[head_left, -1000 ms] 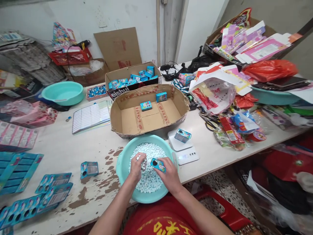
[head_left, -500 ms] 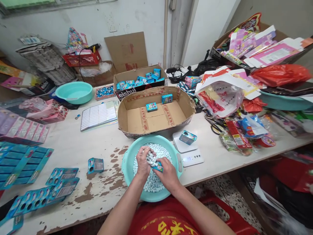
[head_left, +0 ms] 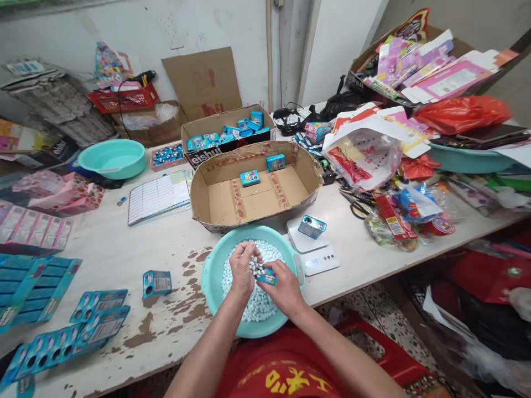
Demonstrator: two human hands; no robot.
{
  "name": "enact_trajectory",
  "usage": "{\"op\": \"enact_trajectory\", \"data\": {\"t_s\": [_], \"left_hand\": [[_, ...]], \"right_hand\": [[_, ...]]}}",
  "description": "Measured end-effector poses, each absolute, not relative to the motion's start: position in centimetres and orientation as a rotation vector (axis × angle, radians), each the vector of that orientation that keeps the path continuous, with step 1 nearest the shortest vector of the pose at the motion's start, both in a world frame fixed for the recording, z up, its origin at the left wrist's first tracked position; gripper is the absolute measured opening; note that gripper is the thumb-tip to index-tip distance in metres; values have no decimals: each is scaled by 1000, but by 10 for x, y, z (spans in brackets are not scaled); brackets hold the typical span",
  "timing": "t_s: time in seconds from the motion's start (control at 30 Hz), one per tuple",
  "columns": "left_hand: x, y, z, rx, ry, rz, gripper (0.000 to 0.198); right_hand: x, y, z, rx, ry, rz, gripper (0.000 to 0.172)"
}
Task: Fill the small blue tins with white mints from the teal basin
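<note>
My left hand [head_left: 241,270] is cupped around several pale candies [head_left: 256,267]. Close beside it, my right hand [head_left: 286,288] grips a small blue candy box [head_left: 267,276], whose near end meets the candies in the left palm. Both hands are over a turquoise basin [head_left: 210,284] filled with small pale blue-white candies [head_left: 254,307]. Right of the basin, another blue box [head_left: 312,227] rests on a white digital scale [head_left: 318,265]. A single blue box [head_left: 156,283] stands on the table to the left.
Beyond the basin is a cut-down cardboard box [head_left: 215,213] with two blue boxes inside. Behind it, a carton [head_left: 228,148] contains several more. Rows of blue boxes [head_left: 53,348] stand at left, near papers [head_left: 158,198]. Scissors [head_left: 359,207] and packaging [head_left: 396,221] clutter the right.
The camera view has shifted slightly, so most things sit a little further left. My hands stay together over the basin, with the blue box still in the right one.
</note>
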State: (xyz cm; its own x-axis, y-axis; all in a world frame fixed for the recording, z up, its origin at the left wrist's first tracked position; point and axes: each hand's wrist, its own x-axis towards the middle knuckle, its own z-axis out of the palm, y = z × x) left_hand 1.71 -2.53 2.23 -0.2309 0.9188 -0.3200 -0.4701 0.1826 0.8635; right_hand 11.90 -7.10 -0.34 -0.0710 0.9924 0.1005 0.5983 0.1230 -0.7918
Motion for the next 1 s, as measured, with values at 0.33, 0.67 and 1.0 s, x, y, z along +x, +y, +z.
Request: {"op": "enact_trajectory", "data": {"t_s": [0.33,0.67,1.0], "left_hand": [[25,-29,25,646,1167,1402,21],[37,-29,35,620,1148,1417,22],[42,-33,46,642,1095,1398,24]], "right_hand": [[129,-71,7,-1557,-1675,804,30],[133,-68,15,-1565,-1674,759,28],[132,-63,19,-1592,-1654,740,24]]}}
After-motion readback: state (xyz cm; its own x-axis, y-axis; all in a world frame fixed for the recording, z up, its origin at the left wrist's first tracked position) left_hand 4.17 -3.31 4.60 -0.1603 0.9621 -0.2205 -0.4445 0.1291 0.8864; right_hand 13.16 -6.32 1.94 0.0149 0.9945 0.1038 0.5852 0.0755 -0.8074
